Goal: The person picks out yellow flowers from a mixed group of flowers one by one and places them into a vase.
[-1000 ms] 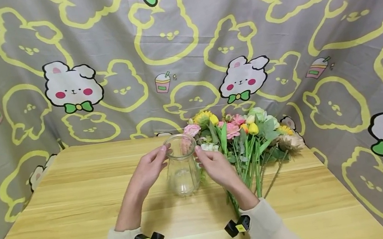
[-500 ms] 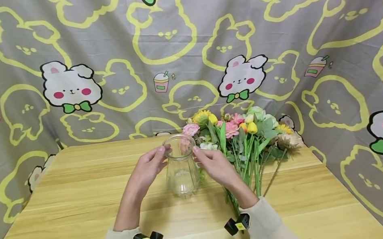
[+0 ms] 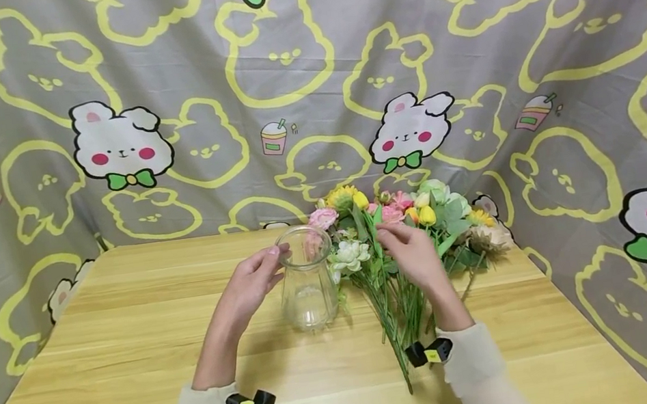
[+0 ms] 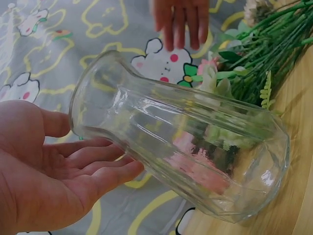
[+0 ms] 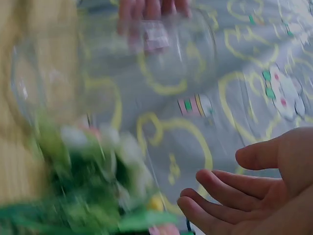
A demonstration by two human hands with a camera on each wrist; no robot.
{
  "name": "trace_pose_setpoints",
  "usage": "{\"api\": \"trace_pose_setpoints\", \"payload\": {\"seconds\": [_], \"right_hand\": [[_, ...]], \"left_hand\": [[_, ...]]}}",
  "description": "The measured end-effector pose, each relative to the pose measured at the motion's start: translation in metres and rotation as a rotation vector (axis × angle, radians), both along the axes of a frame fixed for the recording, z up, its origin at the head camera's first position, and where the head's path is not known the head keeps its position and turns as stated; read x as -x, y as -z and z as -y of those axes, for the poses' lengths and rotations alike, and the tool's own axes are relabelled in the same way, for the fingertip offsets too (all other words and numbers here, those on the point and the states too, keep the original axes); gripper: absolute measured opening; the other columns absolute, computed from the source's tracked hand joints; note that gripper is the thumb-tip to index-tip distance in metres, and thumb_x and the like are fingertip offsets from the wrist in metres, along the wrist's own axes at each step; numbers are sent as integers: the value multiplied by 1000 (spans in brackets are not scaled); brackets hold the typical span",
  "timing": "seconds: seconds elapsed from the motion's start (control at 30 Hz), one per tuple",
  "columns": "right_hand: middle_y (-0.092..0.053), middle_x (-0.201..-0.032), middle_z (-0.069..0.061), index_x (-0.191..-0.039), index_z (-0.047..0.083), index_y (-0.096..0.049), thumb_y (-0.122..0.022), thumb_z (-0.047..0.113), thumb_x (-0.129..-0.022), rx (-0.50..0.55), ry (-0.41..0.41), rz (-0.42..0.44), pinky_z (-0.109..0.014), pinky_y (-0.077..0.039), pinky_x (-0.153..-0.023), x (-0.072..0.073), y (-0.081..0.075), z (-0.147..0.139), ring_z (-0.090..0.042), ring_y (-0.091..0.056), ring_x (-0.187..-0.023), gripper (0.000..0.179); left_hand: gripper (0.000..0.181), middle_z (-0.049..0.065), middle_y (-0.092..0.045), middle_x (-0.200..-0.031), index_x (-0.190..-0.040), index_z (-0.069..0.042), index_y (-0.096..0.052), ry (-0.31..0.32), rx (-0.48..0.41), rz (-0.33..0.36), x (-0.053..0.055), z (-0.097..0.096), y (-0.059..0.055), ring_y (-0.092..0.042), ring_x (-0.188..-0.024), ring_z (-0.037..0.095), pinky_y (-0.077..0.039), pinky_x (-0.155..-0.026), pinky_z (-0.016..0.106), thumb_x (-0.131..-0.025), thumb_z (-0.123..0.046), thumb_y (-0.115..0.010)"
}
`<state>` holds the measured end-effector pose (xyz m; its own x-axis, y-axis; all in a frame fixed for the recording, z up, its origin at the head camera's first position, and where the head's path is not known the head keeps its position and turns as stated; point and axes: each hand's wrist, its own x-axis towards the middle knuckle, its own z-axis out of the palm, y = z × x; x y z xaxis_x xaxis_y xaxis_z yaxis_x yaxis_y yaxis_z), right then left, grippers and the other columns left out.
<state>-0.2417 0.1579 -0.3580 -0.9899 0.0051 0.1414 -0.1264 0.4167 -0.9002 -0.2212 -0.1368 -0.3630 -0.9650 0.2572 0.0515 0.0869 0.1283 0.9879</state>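
Note:
A clear glass vase [image 3: 309, 300] stands upright on the wooden table, its rim wide and its body faceted. My left hand [image 3: 251, 282] is at the left of its neck, thumb tip close to the rim and fingers extended along the glass in the left wrist view. To the vase's right lies a loose bunch of flowers [image 3: 392, 275], with pink, yellow, white and pale green blooms and long green stems. Over these stems hovers my right hand [image 3: 414, 255], fingers loosely bent. The right wrist view shows that hand's fingers [image 5: 220, 196] spread with nothing in them.
A grey curtain [image 3: 192, 62] with yellow outlines and white cartoon rabbits surrounds the table on three sides. Stem ends reach toward the table's [image 3: 105, 371] front edge. A white flower [image 3: 350, 255] leans close to the vase's right side.
My right hand has left the vase's rim and moved right, over the flowers, uncovering the white flower and lower stems. My left hand and the vase have stayed in place.

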Motion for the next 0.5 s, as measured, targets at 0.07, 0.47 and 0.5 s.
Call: {"api": "trace_pose_setpoints", "payload": {"seconds": [0.07, 0.47, 0.5], "right_hand": [[-68, -131, -15, -139, 12, -63, -54, 29, -106, -11, 53, -1, -42, -59, -90, 3, 0, -12, -34, -66, -115, 39], [-73, -109, -18, -126, 4, -70, -54, 27, -105, -167, 201, -41, -30, -49, -64, 12, 9, -38, -24, -63, -81, 36], [-73, -107, -17, -125, 4, -71, -54, 28, -104, -189, 212, -44, -29, -47, -61, 13, 10, -40, -23, -61, -76, 36]], "left_hand": [[57, 17, -43, -157, -152, 0, -42, 1, 1, 2, 0, 0, 0, -40, -147, 35, -38, -121, 45, -112, -39, -36], [57, 16, -43, -158, -152, -1, -42, 5, 9, -2, 0, 0, 1, -39, -148, 36, -38, -121, 45, -111, -41, -36], [58, 17, -42, -158, -152, -1, -42, 6, 8, -4, 0, 0, 1, -38, -148, 36, -38, -122, 45, -111, -41, -36]]}}
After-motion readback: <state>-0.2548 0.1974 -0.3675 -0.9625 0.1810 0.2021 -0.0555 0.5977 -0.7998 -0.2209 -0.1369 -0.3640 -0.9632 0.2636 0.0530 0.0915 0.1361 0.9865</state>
